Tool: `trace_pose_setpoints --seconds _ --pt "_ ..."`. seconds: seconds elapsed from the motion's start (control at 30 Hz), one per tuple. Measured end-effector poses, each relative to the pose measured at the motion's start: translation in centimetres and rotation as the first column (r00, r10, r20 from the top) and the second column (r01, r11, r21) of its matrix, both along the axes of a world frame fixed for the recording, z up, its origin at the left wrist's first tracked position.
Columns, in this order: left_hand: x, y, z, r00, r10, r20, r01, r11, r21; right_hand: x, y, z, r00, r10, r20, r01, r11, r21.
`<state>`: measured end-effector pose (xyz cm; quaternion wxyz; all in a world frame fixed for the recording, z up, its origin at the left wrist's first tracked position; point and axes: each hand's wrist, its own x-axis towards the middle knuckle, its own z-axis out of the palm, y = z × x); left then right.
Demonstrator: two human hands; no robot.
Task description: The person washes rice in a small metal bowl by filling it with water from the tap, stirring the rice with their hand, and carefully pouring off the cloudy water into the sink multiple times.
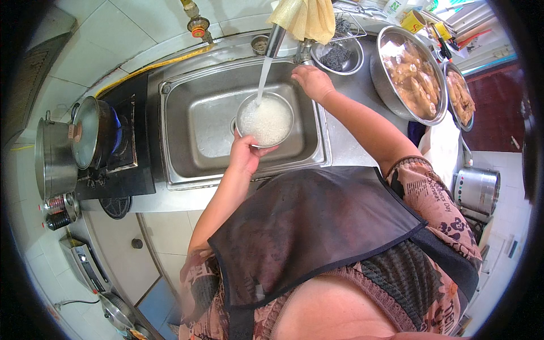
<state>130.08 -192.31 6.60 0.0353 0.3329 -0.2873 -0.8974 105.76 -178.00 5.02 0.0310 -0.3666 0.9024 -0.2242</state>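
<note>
My left hand (247,154) grips the rim and underside of a round metal bowl (241,131) held over the sink basin (182,127). Inside the bowl is white rice (268,121), partly under cloudy water. From the metal faucet spout (276,40) a stream of water (264,78) falls into the bowl near its far left side. My right hand (313,81) hovers by the far right corner of the sink, just below the tap base (304,53). Its fingers are stretched to the left and nothing shows in them.
A yellow cloth (310,19) drapes over the faucet. To the right stand a bowl with steel-wool scrubbers (335,57) and a large metal basin (384,91) of meat pieces in liquid. On the left, a lidded pan (87,136) sits over a lit blue burner flame (117,129) beside a tall pot (51,157).
</note>
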Motion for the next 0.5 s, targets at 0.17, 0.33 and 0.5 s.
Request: trace_pose_setpoints --seconds 0.17,0.33,0.5 --pt "1.9 -1.5 -0.3 0.995 0.098 0.03 -0.097 0.994 -0.043 0.2 0.0 0.2 1.0 -0.01 0.012 0.01 1.0 -0.014" --pt "1.7 -2.8 0.6 0.984 0.18 0.015 -0.178 0.98 -0.091 0.2 0.2 0.5 1.0 -0.002 0.017 0.002 1.0 -0.011" --pt "-0.2 -4.0 0.5 0.978 0.194 -0.082 -0.2 0.977 -0.076 -0.3 0.2 0.5 0.999 0.045 0.013 -0.045 0.999 0.012"
